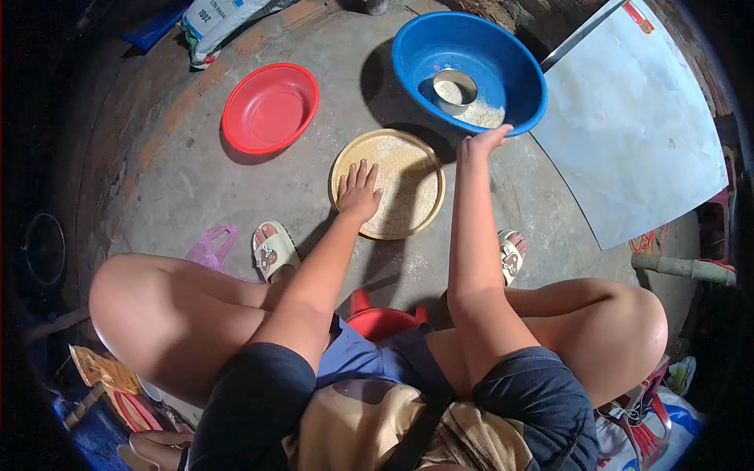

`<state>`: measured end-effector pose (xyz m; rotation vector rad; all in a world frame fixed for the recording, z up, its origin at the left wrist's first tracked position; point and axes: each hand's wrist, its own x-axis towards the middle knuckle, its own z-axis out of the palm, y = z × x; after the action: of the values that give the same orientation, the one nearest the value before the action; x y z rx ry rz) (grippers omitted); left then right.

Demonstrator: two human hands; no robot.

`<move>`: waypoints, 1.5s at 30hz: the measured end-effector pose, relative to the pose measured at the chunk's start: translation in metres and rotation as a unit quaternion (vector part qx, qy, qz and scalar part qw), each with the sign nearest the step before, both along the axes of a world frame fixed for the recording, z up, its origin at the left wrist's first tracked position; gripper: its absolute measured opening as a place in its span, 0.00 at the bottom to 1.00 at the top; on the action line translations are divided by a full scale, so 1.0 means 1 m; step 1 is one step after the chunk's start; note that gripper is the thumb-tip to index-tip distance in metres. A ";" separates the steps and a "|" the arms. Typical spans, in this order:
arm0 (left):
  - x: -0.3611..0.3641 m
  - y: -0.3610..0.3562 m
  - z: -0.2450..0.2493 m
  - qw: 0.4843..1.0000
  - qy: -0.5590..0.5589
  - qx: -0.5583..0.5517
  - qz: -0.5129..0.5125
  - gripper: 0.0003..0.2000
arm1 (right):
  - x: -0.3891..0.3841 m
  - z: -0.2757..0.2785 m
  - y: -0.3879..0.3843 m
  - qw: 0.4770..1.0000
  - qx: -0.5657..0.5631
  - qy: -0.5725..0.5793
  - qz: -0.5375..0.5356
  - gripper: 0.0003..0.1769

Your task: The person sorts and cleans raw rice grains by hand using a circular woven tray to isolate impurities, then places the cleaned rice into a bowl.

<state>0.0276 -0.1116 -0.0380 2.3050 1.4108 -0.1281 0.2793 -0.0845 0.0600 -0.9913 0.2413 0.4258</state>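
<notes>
My left hand (360, 192) lies flat with its fingers spread on the pale grains in a round yellow woven tray (335, 169) on the floor. My right hand (485, 143) grips the near rim of a large blue basin (416, 59), its fingers partly hidden beneath. The basin looks tilted toward me. Inside it, rice-like grains (484, 115) are gathered along the near side. A round metal cup (471, 86) holding more grains sits among them. My right arm's shadow falls across the tray.
A red basin (271, 110) stands at the left on the concrete floor. A pale sheet panel (636, 133) leans at the right. Near my left foot is a purple plastic bag (212, 247). I sit on a red stool (381, 322); a printed sack (224, 23) lies at the back.
</notes>
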 end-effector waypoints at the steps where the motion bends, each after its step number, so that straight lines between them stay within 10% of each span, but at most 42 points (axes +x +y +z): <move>1: -0.003 -0.003 -0.004 0.999 0.005 0.036 -0.030 0.30 | 0.011 -0.015 0.000 1.000 -0.002 0.000 0.000 0.42; 7: 0.006 -0.005 0.000 0.998 -0.026 0.062 0.016 0.28 | 0.001 -0.036 -0.005 0.906 -0.054 -0.075 0.413 0.35; 11: -0.012 0.009 -0.009 0.984 -0.138 0.102 0.039 0.21 | -0.006 -0.083 -0.017 0.873 -0.373 -0.297 0.099 0.18; 19: -0.066 0.012 -0.014 0.934 -0.080 0.135 0.321 0.18 | -0.078 -0.115 -0.120 0.664 -0.522 -0.480 0.238 0.17; 35: 0.043 0.007 0.010 0.955 -0.116 -0.014 0.271 0.16 | -0.022 -0.091 -0.128 0.707 -0.593 -0.364 0.126 0.12; 45: -0.059 0.037 -0.019 0.906 -0.102 0.088 0.400 0.13 | -0.096 -0.120 -0.080 0.729 -0.470 -0.456 0.199 0.16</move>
<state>-0.0311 -0.0741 -0.0572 1.6108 2.1793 0.4890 0.1828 -0.1644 -0.0597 -2.1598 -0.7645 0.1214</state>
